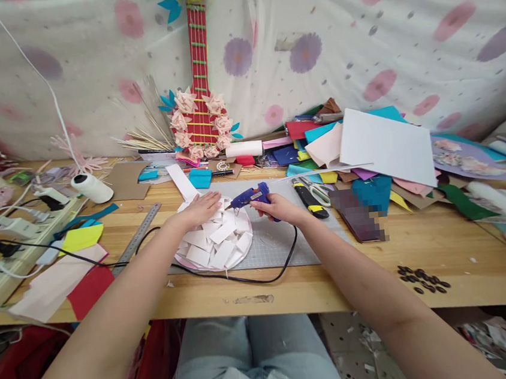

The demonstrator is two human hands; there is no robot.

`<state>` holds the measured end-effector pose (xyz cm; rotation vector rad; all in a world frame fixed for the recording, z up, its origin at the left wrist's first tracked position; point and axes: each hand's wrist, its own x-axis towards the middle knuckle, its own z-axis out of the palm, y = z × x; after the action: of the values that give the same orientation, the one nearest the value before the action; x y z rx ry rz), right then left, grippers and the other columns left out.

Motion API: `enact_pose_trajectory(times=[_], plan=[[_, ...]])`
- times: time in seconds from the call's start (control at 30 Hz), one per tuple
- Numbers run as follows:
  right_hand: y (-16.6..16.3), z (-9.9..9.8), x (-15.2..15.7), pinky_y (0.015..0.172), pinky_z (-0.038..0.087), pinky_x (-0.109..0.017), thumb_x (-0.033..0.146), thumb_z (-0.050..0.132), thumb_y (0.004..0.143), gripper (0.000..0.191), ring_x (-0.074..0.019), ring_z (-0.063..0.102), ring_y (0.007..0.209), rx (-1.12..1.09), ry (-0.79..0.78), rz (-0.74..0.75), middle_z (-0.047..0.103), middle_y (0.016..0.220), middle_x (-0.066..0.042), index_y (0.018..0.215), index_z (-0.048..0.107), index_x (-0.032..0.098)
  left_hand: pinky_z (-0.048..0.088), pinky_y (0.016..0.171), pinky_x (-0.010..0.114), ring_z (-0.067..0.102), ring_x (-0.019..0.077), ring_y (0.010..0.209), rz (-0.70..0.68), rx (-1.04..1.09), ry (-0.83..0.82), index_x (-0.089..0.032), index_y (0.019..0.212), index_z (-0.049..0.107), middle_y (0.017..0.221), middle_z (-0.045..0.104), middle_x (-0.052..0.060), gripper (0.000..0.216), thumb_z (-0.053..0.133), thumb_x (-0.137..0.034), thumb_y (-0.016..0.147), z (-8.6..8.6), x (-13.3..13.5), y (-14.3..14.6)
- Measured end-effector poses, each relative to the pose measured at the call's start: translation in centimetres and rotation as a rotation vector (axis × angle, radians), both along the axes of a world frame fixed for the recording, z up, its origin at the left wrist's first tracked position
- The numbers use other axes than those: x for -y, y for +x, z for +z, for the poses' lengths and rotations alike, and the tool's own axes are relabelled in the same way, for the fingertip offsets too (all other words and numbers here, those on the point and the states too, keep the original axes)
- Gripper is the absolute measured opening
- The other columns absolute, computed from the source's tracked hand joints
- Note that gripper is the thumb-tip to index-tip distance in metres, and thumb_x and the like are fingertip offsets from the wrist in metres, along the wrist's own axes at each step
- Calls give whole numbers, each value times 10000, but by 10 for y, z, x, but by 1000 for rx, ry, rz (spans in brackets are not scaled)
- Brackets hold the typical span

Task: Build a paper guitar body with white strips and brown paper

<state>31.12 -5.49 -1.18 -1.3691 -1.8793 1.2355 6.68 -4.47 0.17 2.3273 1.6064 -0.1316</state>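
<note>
My right hand [281, 207] is wrapped around the handle of a blue hot glue gun [250, 197], its nozzle pointing left over a round disc. The disc is covered with overlapping white paper strips [204, 243], some sticking up at angles. On the disc's upper part my left hand [201, 210] lies flat, fingers stretched out towards the nozzle; what is under the palm is hidden. A long white strip [182, 182] pokes out beyond the disc's far edge. The disc rests on a grey cutting mat [281, 244], and the gun's black cord [262, 281] loops around its near side.
A metal ruler [142, 234] and a power strip [29, 255] are at left. Right of the mat lie a utility knife [309, 198], a dark phone [357, 214] and small dark oval pieces [423, 278]. A flower-trimmed red guitar [203, 122] stands behind, beside piled coloured sheets.
</note>
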Motion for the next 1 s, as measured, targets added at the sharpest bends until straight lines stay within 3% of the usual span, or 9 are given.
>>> enact_pose_trajectory(times=[0.3, 0.5, 0.63, 0.7, 0.8, 0.87, 1.0], plan=[[-2, -2, 1, 410, 342, -209, 579, 556, 741, 432, -56, 414, 398, -55, 27, -58, 506, 531, 28, 696, 575, 149, 107, 1117, 435, 105, 194, 1406, -44, -46, 9, -144, 1437, 210, 1520, 171, 104, 590, 184, -402, 907, 0, -4, 1], [-4, -18, -1, 408, 351, -215, 588, 559, 731, 430, -67, 421, 407, -184, 35, -116, 497, 523, 28, 708, 580, 159, 122, 1117, 432, 115, 200, 1405, -55, -77, 20, -131, 1432, 217, 1519, 181, 108, 581, 179, -388, 912, 3, 0, 3], [-8, -23, -2, 416, 365, -215, 582, 541, 739, 422, -71, 427, 418, -293, 63, -250, 484, 521, 33, 741, 585, 162, 130, 1118, 419, 113, 201, 1405, -47, -106, 20, -113, 1430, 223, 1518, 180, 113, 582, 171, -382, 916, 7, 4, 5], [-12, -20, -2, 428, 380, -211, 528, 587, 717, 370, -79, 461, 449, -367, 77, -305, 514, 558, 29, 800, 570, 168, 127, 1120, 419, 112, 202, 1405, -39, -116, 14, -109, 1431, 220, 1518, 176, 114, 581, 170, -376, 917, 8, 5, 5], [-20, -15, -3, 480, 432, -216, 390, 661, 660, 321, -105, 564, 576, -451, 123, -316, 620, 772, -20, 868, 527, 185, 119, 1122, 415, 114, 203, 1405, -34, -117, 20, -94, 1432, 213, 1518, 176, 119, 588, 171, -376, 918, 7, 5, 6], [-25, -14, -8, 514, 463, -240, 348, 642, 672, 283, -133, 602, 639, -401, 147, -324, 644, 876, -48, 877, 525, 191, 116, 1123, 415, 117, 204, 1404, -33, -113, 32, -92, 1430, 215, 1516, 184, 120, 589, 169, -381, 919, 6, 5, 5], [-21, -23, -26, 659, 502, -329, 373, 584, 737, 245, -208, 635, 759, -45, 240, -481, 670, 861, -70, 897, 584, 187, 113, 1123, 419, 127, 207, 1402, -39, -109, 47, -97, 1424, 226, 1514, 193, 123, 578, 175, -377, 921, 5, 5, 4]])
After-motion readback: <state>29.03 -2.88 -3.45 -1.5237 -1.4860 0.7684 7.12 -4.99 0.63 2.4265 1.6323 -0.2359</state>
